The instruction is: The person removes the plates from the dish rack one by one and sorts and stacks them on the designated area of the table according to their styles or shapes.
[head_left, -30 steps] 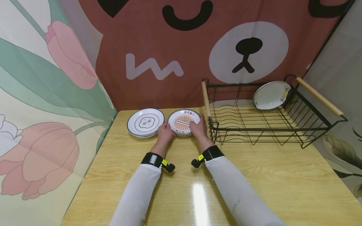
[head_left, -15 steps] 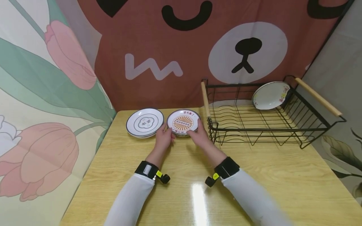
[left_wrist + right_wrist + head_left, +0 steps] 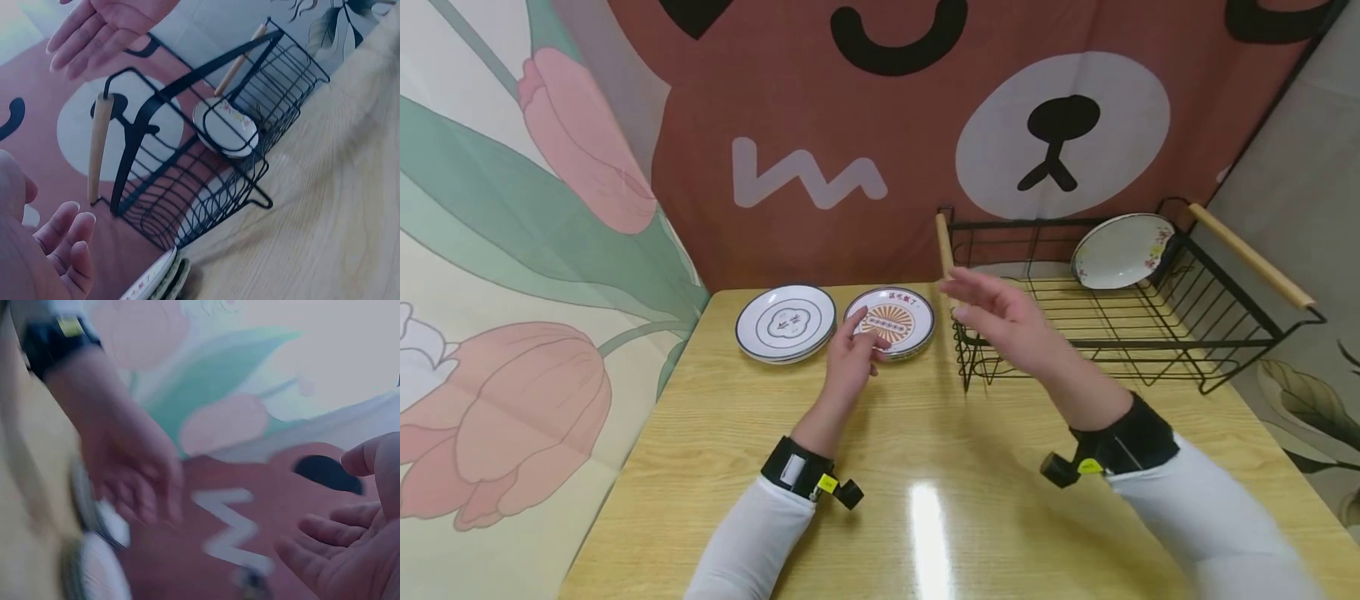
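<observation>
Both hands have let go of the orange sunburst plate (image 3: 891, 321) since half a second ago. The right hand (image 3: 1000, 321) has lifted and swung toward three o'clock; it now hangs in the air in front of the near left corner of the black wire dish rack (image 3: 1120, 333), fingers straight and spread, holding nothing. The left hand (image 3: 850, 362) hovers just at the plate's seven o'clock edge, fingers relaxed and empty; whether a fingertip touches the rim cannot be told. The plate lies flat on top of a small stack on the desk (image 3: 925, 467), at twelve o'clock from the person. Just beside it at nine o'clock sits a blue-rimmed plate (image 3: 786, 321), also on a stack. A floral plate (image 3: 1120, 250) leans in the rack's far right corner.
</observation>
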Demonstrator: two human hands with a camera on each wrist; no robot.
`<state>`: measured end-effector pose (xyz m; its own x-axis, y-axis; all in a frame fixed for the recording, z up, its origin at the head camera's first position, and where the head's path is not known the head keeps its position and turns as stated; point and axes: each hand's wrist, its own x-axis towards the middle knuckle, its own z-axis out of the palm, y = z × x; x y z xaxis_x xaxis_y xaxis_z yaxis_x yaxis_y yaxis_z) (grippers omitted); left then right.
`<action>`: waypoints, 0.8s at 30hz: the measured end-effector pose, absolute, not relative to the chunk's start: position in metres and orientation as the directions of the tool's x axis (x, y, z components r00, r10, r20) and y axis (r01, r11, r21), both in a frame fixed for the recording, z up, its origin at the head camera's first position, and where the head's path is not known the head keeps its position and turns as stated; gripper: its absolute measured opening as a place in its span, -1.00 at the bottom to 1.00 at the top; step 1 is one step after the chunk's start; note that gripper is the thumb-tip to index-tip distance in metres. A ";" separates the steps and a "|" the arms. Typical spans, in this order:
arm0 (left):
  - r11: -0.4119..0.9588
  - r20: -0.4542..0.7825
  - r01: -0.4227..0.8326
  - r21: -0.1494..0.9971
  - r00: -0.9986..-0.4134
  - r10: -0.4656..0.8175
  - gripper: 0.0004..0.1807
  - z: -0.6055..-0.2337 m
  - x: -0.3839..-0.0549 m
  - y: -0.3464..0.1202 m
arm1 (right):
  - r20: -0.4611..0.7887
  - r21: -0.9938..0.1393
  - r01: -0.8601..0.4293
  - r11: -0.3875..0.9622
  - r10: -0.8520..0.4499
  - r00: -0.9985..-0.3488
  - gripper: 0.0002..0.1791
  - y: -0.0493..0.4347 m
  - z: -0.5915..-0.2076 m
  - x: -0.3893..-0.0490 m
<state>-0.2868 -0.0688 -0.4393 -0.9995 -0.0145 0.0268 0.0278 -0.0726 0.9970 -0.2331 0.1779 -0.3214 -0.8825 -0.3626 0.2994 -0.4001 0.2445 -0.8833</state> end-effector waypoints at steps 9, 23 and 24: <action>-0.086 0.033 0.033 0.996 -0.999 -0.004 -0.37 -0.441 -0.281 -0.067 | 0.426 -0.773 -0.469 0.428 -0.198 -0.883 -0.55 0.240 -0.251 -0.272; -0.083 -0.005 -0.004 0.996 -1.000 -0.002 -0.38 -0.448 -0.279 -0.070 | 0.244 -0.597 -0.199 0.777 -0.061 -0.968 -0.45 0.337 -0.191 -0.355; -0.084 -0.006 -0.006 0.996 -1.000 -0.003 -0.39 -0.448 -0.279 -0.071 | 0.225 -0.581 -0.180 0.794 -0.056 -0.973 -0.42 0.342 -0.190 -0.361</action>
<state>-0.2790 -0.0705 -0.4477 -1.0000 -0.0034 -0.0059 -0.0056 -0.0841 0.9964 -0.3612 0.3424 -0.1899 -0.9727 -0.0556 0.2253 -0.1799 0.7937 -0.5811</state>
